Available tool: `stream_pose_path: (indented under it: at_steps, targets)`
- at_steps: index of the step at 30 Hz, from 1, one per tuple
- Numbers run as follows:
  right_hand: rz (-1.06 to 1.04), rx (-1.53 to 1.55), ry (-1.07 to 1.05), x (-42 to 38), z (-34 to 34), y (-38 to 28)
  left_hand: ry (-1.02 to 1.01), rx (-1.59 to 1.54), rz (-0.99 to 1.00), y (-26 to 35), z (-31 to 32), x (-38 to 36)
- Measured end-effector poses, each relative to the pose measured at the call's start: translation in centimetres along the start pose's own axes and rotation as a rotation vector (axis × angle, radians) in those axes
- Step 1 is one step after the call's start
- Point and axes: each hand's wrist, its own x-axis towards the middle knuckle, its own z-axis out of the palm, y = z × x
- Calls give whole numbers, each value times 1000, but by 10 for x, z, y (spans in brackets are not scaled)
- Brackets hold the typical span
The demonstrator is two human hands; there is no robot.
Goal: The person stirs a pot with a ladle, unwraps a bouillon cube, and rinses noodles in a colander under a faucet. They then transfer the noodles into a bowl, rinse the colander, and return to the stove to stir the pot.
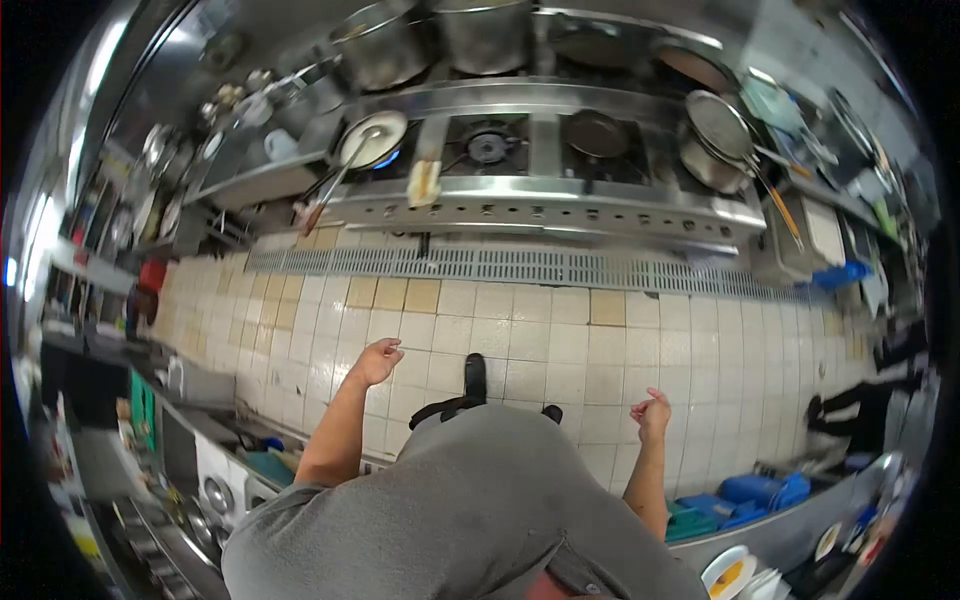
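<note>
My left hand hangs over the tiled floor with nothing in it, its fingers loosely bent and a little apart. Away to the right, my right hand is also free, the fingers half curled and separated. Neither hand touches anything. Ahead of them stands a steel stove. A white-filled pan sits over a blue flame at its left, with a ladle resting across it. A folded cloth lies over the stove's front edge.
A dark frying pan and a pot with a strainer stand on the stove; big stockpots are behind. A floor drain grate runs along its foot. Another person's dark-clad legs are at right, near blue bins.
</note>
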Motion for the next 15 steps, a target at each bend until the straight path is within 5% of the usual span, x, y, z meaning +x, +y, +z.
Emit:
stream_pose_path:
  at_steps: [5, 8, 9, 11, 13, 14, 15]
  targets:
    - [-198, -9, -149, 4, 94, -88, 85, -26, -185, -128, -11, -26]
    - [-289, -5, -219, -17, 184, -113, -32, -99, -275, -331, 33, -23]
    - [-318, -21, -242, -22, 219, -117, -3, -93, -471, -323, 17, -51]
    - [-345, -30, -343, -43, 300, -112, 99, -487, -772, -333, 3, -105]
    - [-350, -87, -561, -82, 373, -90, 63, -494, -638, -441, 20, -150]
    - [-342, -135, -686, -105, 420, -79, 4, -786, -775, -523, 50, -168]
    - [-267, -204, -734, -142, 467, -71, -31, -1049, -945, -538, 36, -187]
